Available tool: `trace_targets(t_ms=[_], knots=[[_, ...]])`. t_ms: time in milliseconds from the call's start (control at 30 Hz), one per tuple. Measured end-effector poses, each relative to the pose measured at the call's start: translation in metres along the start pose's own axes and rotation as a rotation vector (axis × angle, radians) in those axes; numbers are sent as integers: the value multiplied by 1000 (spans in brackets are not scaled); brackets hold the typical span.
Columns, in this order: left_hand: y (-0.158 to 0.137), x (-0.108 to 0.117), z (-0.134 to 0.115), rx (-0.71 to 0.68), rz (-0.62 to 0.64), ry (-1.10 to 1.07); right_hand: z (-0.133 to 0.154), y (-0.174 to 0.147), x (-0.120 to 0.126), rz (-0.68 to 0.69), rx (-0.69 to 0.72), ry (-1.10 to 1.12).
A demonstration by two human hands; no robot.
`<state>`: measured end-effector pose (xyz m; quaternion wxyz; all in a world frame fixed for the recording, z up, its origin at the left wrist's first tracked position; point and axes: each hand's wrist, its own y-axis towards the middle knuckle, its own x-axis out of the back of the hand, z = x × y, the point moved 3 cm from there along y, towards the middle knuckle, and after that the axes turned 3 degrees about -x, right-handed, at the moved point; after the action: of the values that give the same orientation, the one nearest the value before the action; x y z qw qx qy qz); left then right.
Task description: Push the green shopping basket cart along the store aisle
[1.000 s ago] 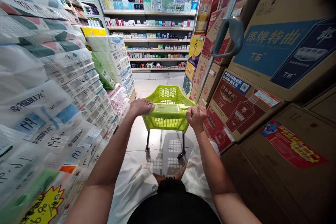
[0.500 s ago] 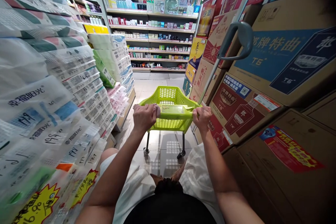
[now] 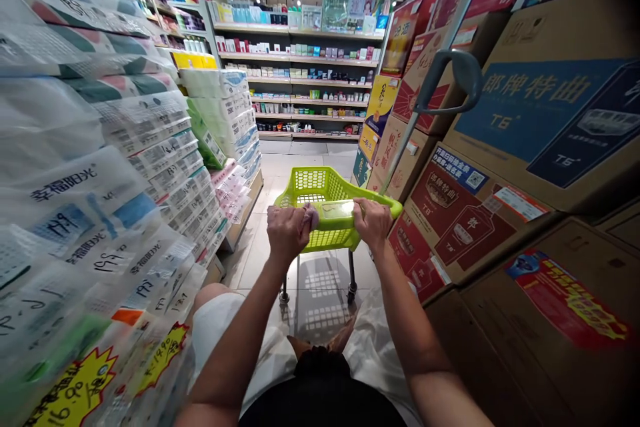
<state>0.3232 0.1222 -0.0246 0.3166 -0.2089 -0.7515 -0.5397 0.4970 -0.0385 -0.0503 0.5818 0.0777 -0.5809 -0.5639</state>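
Head: floor gap (image 3: pixel 253 243) left of cart (image 3: pixel 336 219)

Dark Above, Light Below

You wear a black top (image 3: pixel 320 408) and loose, creased white bottoms (image 3: pixel 220 323), a dark ruffled edge (image 3: pixel 323 361) showing at the top's front. Your left hand (image 3: pixel 289 232), right hand (image 3: pixel 372 221), forearms (image 3: pixel 250 340) and left knee (image 3: pixel 208 293) are bare.

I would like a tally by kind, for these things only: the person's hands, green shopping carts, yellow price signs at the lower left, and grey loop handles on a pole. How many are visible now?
Left hand and right hand: 2
Green shopping cart: 1
Yellow price signs: 2
Grey loop handle: 1
Total: 6
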Motion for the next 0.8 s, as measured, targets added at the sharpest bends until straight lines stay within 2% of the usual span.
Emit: trace_targets(t_ms=[100, 267, 400, 467, 533, 633, 700, 800], knots=[[-33, -18, 1, -24, -247, -129, -6, -1, 0, -6, 26, 34], [-69, -58, 13, 33, -436, -264, -12, -3, 3, -30, 47, 62], [-75, -61, 6, 201, -736, -286, -10, -4, 1, -55, 69, 74], [-72, -56, -5, 335, -876, -323, -8, -4, 0, -67, 85, 86], [-70, -53, -15, 495, -962, -407, -6, -4, -1, -80, 96, 91], [-68, -58, -16, 658, -995, -595, -6, -3, -1, -94, 91, 84], [-66, -60, -4, 673, -971, -681, -6, -3, -1, -96, 81, 81], [-60, -57, 24, 689, -863, -774, -6, -2, -2, -91, 74, 87]])
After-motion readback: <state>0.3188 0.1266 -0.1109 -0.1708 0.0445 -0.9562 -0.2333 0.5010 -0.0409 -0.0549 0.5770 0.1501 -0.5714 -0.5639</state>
